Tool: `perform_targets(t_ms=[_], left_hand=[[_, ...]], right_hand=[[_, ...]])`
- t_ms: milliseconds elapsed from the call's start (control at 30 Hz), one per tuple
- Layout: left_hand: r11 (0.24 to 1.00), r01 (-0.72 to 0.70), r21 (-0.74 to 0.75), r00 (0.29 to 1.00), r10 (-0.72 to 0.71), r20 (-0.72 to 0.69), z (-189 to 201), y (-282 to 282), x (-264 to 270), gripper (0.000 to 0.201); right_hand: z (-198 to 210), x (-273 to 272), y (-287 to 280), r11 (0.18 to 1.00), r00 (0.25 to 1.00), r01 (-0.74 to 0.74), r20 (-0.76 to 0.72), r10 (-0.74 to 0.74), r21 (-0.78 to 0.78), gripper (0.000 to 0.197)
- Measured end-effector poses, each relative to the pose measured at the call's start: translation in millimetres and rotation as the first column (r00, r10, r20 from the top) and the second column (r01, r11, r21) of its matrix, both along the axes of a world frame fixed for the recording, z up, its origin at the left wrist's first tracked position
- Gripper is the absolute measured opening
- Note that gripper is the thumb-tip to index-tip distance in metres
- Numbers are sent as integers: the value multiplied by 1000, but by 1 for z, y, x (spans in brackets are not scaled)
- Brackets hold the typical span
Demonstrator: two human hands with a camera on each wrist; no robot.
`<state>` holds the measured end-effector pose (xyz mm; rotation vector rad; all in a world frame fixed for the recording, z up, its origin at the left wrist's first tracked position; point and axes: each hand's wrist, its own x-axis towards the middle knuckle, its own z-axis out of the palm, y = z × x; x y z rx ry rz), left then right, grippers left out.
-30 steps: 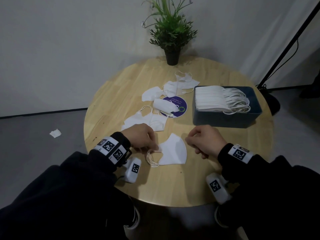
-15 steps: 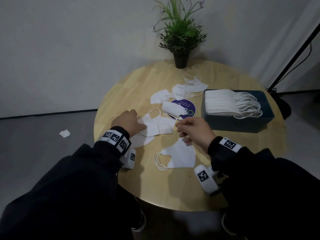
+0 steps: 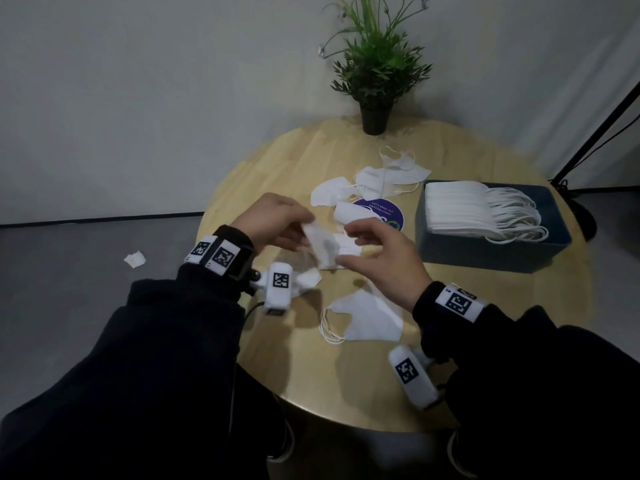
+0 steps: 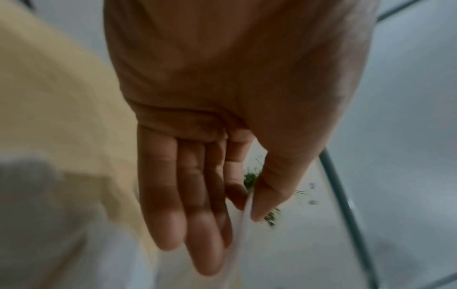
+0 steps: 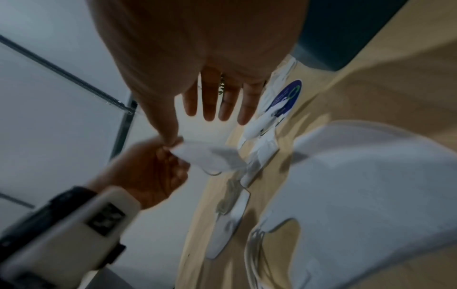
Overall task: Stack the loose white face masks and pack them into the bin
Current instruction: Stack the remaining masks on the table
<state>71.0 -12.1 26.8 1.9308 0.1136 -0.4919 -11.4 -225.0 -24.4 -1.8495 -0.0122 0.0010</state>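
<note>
Here, held mask (image 3: 323, 247) above table (image 3: 346, 382), long axis tilted steeply; left hand (image 3: 273, 220) pinching upper corner, right hand (image 3: 381, 251) fingers spread, thumb touching.

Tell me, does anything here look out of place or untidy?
Yes. A small white scrap lies on the grey floor, left of the table, away from the masks. On the table, loose masks lie scattered and overlapping.

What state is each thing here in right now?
Held mask: lifted, pinched by the left hand.
Right hand: fingers spread, touching that mask.
Near mask: flat on the table.
Bin: open, holding stacked masks.
</note>
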Motion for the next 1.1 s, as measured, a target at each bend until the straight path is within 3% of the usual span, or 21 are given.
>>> perform_targets(t_ms=[67,100,167,233,300,367,400,433,467,500,567,633,700,800,867,900,933,1000,1033,1100], left_hand=[[976,32,-214,997,-48,-68,12,-19,-13,9],[961,45,-274,994,-71,-85,15,-27,-19,9],[935,54,-350,989,-98,-109,18,-39,-28,10],[924,40,-380,990,-88,-109,17,-41,-31,17],[956,37,-290,998,-51,-43,15,-35,-30,29],[987,124,98,984,-135,120,6,-25,-29,35],[907,181,380,954,-255,155,-1,-20,-29,33],[747,230,624,921,-374,108,-9,-15,-30,29],[570,276,774,897,-442,6,-16,-11,-33,26],[441,323,837,882,-461,-98,-24,-8,-36,24],[349,382,856,874,-436,-212,-40,1,-40,31],[377,383,843,881,-425,-210,-48,10,-38,37],[413,394,821,870,-455,-188,-52,14,-36,31],[352,409,842,821,-546,-170,-52,12,-36,14],[378,391,839,826,-547,-138,-47,10,-34,8],[445,374,814,839,-537,-91,-42,10,-31,6],[568,345,747,865,-501,-19,-36,10,-28,7],[867,227,444,946,-305,113,-18,8,-25,14],[959,144,246,973,-182,140,-9,5,-25,19],[999,23,-38,991,-17,132,4,-2,-26,26]], right_hand=[[-1,-2,3,995,994,-52,94,60,-90,68],[-2,-2,4,990,988,-44,140,63,-133,71],[-5,0,5,987,976,36,219,0,-159,50],[-5,1,2,974,967,152,227,-113,-165,8],[-1,3,-5,971,975,217,57,-213,-95,19],[6,2,-14,955,943,255,-260,-210,151,17],[8,1,-18,921,908,279,-388,-160,271,17],[9,0,-23,881,879,309,-461,-121,358,20],[10,-1,-27,848,859,342,-501,-107,405,22],[11,-1,-30,824,851,372,-512,-119,427,23],[12,-2,-33,796,854,402,-499,-149,451,19],[16,-4,-36,795,856,406,-492,-157,452,9],[19,-7,-40,845,875,371,-450,-180,384,9],[17,-9,-44,894,921,320,-324,-216,313,9],[15,-10,-47,901,937,308,-259,-233,305,10],[14,-9,-48,904,941,303,-245,-234,301,13],[13,-8,-49,907,942,298,-242,-230,297,12],[12,-9,-50,909,939,294,-267,-216,296,8],[11,-9,-50,906,936,295,-284,-209,305,11],[9,-8,-51,898,927,302,-320,-197,321,16]])
